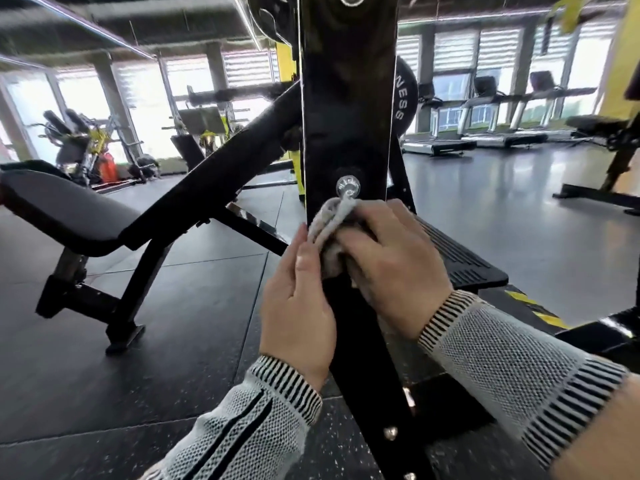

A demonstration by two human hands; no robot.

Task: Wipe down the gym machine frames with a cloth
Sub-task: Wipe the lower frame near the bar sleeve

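Closest to me are both knitted sleeves, grey with black-striped cuffs, reaching in from the bottom edge. My right hand [391,268] lies over the grey cloth [330,233], fingers curled round it and pressing it against the front face of the black upright frame [348,109]. My left hand [298,303] sits on the left edge of that same upright, just beside the cloth, its fingers lying fairly straight along the metal and its thumb touching the cloth's lower fold (whether it actually pinches the fabric I cannot tell).

The cloth is bunched just below a shiny bolt [347,187] set in the upright. Lower down the frame more small bolts show near the bottom edge.

Behind the upright on the right is a ribbed black footplate [460,261], and on the left a black padded bench [69,216] stands on the dark speckled floor. A weight plate [403,95] peeks from behind the upright's right edge. Farther off, treadmills [485,133] line the bright windows.
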